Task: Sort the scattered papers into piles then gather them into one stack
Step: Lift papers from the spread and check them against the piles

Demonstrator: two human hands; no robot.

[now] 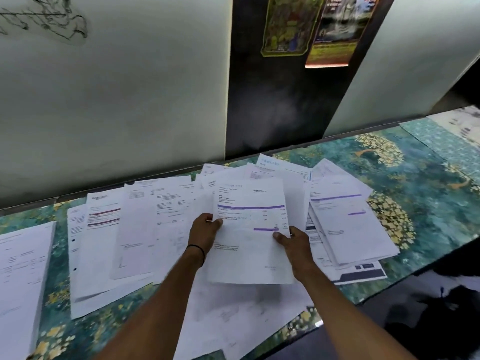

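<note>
Pinching the same printed sheet [250,229] from both sides, my left hand [205,231] has its thumb clamped on the sheet's left edge and my right hand [294,242] has its thumb pressed on the lower right edge, fingers curled behind the paper. I see a thin black band [198,249] on the left wrist. That held sheet, with its purple bars, is lifted above the scattered papers [145,224] covering the table [428,183], a teal and gold patterned top. Just right of the held sheet lies a fanned pile [345,224] of similar purple-barred pages. Well left of it, another white sheet [23,268] lies near the table's edge. Behind it, a dark panel carries two posters [311,24].
</note>
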